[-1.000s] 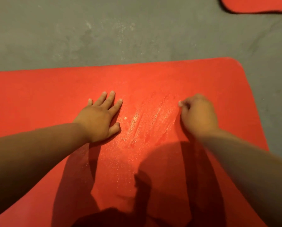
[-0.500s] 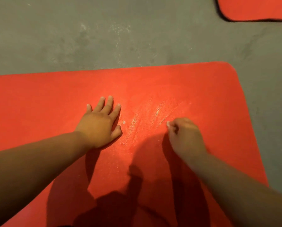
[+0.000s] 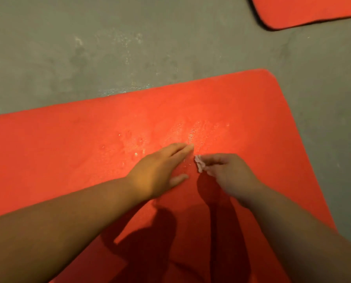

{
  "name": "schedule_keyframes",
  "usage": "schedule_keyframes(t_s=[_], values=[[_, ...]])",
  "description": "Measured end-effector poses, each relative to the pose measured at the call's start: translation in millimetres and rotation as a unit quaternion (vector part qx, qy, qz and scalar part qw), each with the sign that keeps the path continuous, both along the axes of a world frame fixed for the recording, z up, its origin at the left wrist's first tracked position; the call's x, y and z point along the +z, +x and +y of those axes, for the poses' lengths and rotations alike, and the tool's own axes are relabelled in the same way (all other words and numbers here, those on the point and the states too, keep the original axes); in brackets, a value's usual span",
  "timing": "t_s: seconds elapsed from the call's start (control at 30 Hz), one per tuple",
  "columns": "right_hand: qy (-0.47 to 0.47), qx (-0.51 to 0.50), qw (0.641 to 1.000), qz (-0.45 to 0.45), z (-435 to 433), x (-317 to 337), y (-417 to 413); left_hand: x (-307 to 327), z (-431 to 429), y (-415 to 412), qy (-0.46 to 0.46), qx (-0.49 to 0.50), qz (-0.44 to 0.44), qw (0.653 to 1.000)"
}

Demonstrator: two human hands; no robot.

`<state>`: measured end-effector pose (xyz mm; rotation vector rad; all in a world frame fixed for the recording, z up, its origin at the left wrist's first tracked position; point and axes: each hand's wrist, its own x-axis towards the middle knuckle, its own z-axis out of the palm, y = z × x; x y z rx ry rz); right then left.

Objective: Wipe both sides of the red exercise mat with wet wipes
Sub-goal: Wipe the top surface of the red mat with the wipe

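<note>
Right hand (image 3: 229,174) pinches a crumpled wet wipe (image 3: 199,163) at its fingertips, just beside the flat, straight-fingered left hand (image 3: 160,172) — both over the red exercise mat (image 3: 68,139), long axis left to right on the concrete floor (image 3: 88,48) — the wet sheen lies just beyond, toward the far edge.

We see two red mats (image 3: 68,144) (image 3: 313,9), two hands (image 3: 158,172) (image 3: 229,172), and one small white wipe (image 3: 199,163).
</note>
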<state>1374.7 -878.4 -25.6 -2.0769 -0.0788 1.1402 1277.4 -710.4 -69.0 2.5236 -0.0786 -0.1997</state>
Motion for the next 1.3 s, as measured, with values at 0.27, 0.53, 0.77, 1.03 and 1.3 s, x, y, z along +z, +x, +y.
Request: schedule_keyframes(t_s=[0.27,0.53,0.77,1.03,1.3], values=[[-0.237,0.05,0.941,-0.236,-32.7,7.7,16.9,-21.0,-16.4,38.6,0.06,-0.152,-0.121,0.979],[-0.328,0.191,0.909,-0.17,22.4,0.4,32.4,-6.9,78.1,88.4,0.151,0.052,-0.096,0.982],[-0.341,0.183,0.913,-0.127,35.5,-9.2,31.9,-10.0,59.6,0.2,0.068,-0.148,-0.063,0.985],[-0.34,0.174,0.919,-0.098,40.9,-12.5,39.4,-1.0,109.8,87.4,0.165,0.066,-0.071,0.982],[-0.333,0.167,0.923,-0.098,39.3,-12.3,38.9,-1.2,91.7,62.4,0.127,0.072,-0.08,0.986]])
